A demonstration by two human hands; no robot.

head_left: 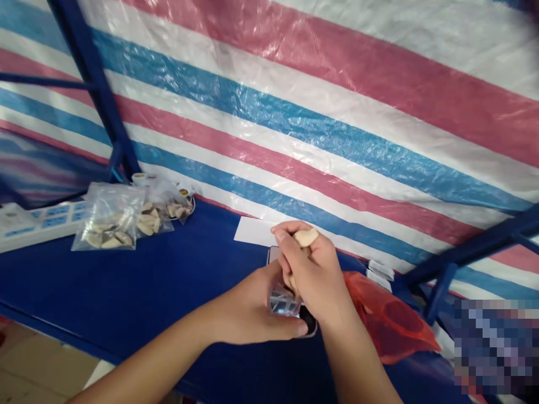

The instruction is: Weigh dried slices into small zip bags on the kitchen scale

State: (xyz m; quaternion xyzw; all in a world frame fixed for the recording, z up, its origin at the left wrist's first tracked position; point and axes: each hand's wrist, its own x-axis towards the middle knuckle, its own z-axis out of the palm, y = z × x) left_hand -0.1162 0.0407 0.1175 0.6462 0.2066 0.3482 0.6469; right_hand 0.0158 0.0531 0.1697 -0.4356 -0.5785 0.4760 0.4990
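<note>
My right hand (320, 280) is closed around several pale, dried-looking slices; one off-white slice (306, 238) pokes out between thumb and fingers. Just below it, my left hand (246, 308) curls round a piece of clear, shiny plastic (283, 303), perhaps a small bag; its full shape is hidden. The right fingers meet the top of this plastic. Underneath both hands lies a flat device with a dark end (310, 322), mostly covered, so its kind is unclear. A white sheet of paper (255, 231) lies behind the hands.
Clear bags of pale slices (110, 230) lie at left beside a white power strip (50, 221). A red mesh bag (389, 320) rests right of my right forearm. Blue metal posts (90, 84) and a striped plastic sheet (269, 112) stand behind the blue table (168, 280).
</note>
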